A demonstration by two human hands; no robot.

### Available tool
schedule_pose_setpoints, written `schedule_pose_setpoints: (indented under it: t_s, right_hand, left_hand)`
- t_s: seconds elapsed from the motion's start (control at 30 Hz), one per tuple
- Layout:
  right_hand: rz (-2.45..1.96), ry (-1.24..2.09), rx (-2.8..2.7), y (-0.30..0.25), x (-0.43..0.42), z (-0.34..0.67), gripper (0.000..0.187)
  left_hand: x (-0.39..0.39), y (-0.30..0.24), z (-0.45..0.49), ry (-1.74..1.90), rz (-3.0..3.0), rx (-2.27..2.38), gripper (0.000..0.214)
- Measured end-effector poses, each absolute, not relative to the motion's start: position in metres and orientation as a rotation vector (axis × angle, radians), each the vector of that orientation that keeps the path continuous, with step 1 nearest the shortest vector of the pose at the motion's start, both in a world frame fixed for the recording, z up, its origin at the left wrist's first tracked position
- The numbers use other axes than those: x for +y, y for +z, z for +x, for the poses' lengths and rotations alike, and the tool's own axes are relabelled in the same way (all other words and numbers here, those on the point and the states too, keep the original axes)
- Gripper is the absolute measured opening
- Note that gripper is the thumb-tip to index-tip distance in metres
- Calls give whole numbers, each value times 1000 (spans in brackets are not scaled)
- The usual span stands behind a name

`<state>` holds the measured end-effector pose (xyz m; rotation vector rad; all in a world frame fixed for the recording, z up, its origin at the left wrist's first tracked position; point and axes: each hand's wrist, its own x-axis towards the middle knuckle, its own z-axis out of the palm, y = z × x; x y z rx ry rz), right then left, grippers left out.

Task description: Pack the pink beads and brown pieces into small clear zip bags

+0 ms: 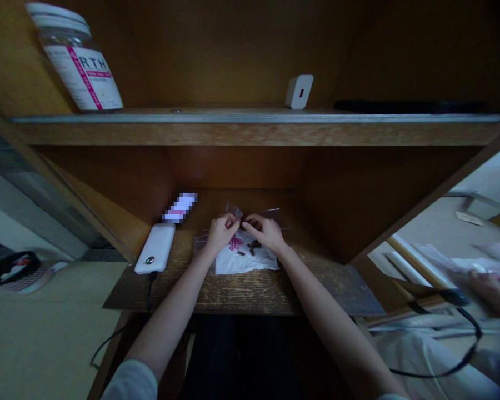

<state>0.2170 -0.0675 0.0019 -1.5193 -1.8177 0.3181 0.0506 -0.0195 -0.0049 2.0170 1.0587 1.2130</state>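
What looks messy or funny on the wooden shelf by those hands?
Small dark brown bits lie scattered on a crumpled white tissue on the worn wooden shelf, just below the left hand and right hand. They look spilled, but I can't tell what they are.

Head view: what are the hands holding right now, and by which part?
The left hand and right hand seem to pinch a small clear shiny item at its lower end with their fingertips; it is too small to identify.
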Motion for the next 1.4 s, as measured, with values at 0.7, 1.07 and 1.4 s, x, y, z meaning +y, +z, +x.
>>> schedule_pose_setpoints:
  t_s: [0.7,1.07,1.4]
  right_hand:
    - [-1766,87,-1871,-2,-78,212,27]
    - [-1873,16,-1907,6,-80,207,34]
    - [-1892,-1,-1834,-1,-79,199,34]
  left_hand:
    - [-30,-19,64,966,2155,878,26]
    - [-31,-9,48,852,2722,1234,20]
    - [-23,-12,52,1043,2281,1111,9]
